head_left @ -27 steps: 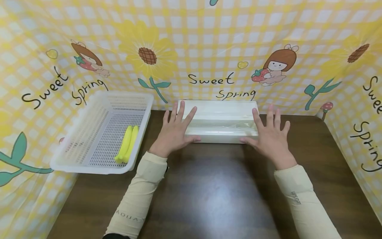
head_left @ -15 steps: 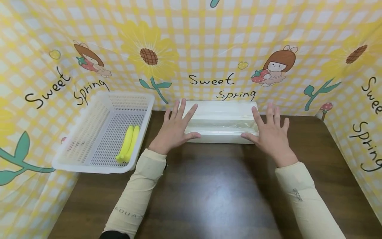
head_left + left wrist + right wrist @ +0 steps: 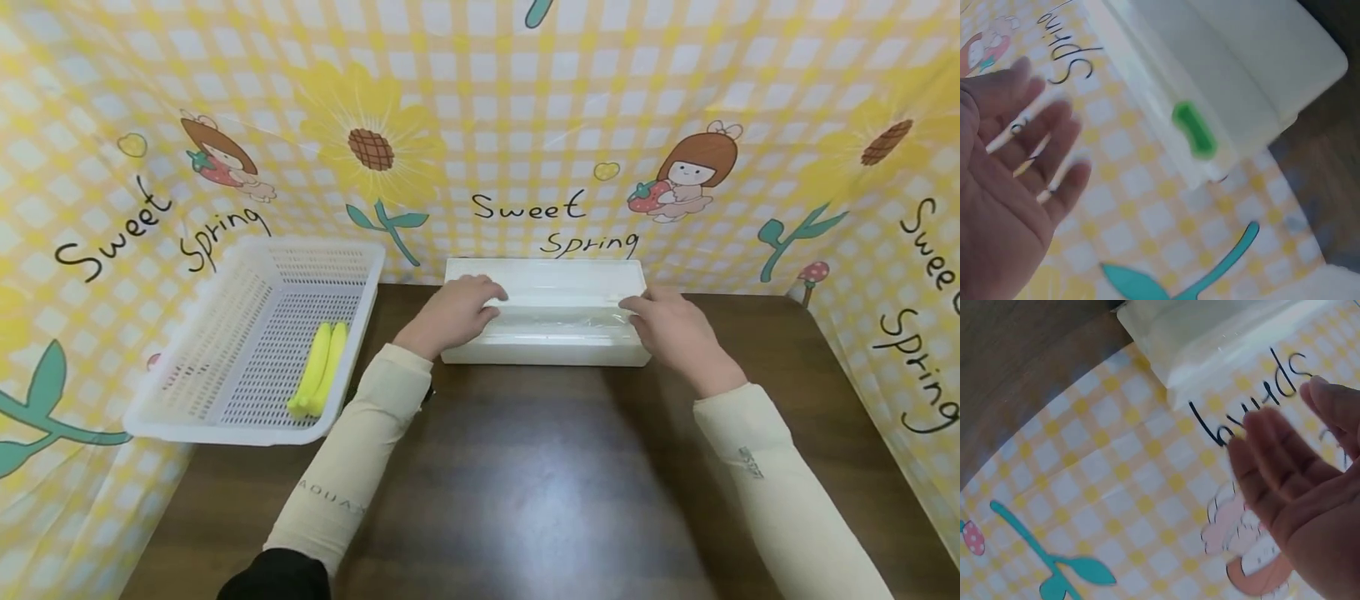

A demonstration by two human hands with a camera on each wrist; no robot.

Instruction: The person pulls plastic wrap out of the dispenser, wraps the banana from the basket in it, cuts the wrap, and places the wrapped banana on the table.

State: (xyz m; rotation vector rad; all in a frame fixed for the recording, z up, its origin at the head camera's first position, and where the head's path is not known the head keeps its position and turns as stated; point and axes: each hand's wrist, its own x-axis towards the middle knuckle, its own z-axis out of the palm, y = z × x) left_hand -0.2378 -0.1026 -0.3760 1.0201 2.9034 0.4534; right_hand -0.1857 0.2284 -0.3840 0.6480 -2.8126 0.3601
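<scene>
A long white box [image 3: 555, 354] stands at the back of the table, with clear plastic film [image 3: 555, 317] along its top; it looks like a cling film dispenser. Over its left end is my left hand [image 3: 450, 315], fingers bent toward the thumb. My right hand [image 3: 681, 333] is over the right end with bent fingers. Both wrist views show nothing held: the left palm [image 3: 1010, 187] and right palm [image 3: 1316, 506] face the camera, apart from the box, fingers loosely bent and blurred. A green slider [image 3: 1195, 130] sits near one end of the box.
To the left, a white plastic basket [image 3: 225, 433] holds yellow bananas [image 3: 311, 371]. A yellow checked cloth [image 3: 525, 125] hangs behind and along the sides of the dark wooden table [image 3: 540, 467].
Both hands had fingers spread wide beside the box; now their fingers are bent in toward the thumbs and lie over the box's ends. Box and basket keep their places.
</scene>
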